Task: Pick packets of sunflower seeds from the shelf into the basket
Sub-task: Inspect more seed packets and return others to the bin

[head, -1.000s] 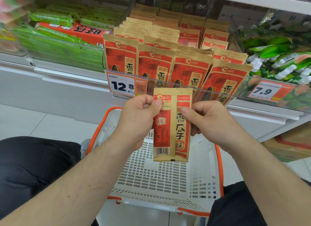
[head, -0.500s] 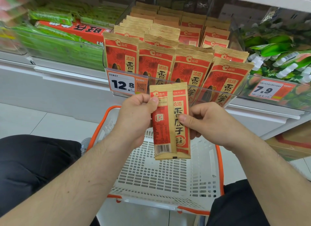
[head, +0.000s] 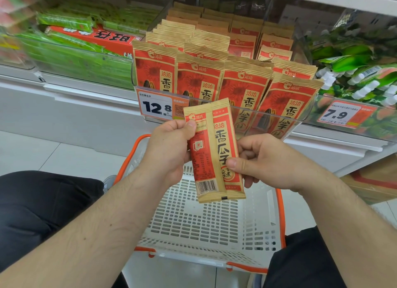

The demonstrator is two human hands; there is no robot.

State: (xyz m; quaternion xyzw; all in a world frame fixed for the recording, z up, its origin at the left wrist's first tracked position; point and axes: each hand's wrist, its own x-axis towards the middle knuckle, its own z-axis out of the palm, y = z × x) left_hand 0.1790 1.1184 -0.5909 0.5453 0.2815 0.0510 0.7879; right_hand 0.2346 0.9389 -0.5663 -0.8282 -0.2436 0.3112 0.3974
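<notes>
A red and tan sunflower seed packet hangs upright, back side toward me, above the white basket with its orange rim. My left hand pinches the packet's upper left edge with the thumb on top. My right hand pinches its right edge lower down, thumb on the front. Several more seed packets stand in rows in a clear shelf bin just behind. The basket holds nothing that I can see.
Price tags reading 12.8 and 7.9 hang on the bin fronts. Green snack packs fill the bin at left, green and white packs the bin at right. My dark-trousered knees flank the basket on the tiled floor.
The packet has tilted slightly, top leaning left. My right thumb has slid down from the packet's middle toward its lower right. The left hand keeps its pinch.
</notes>
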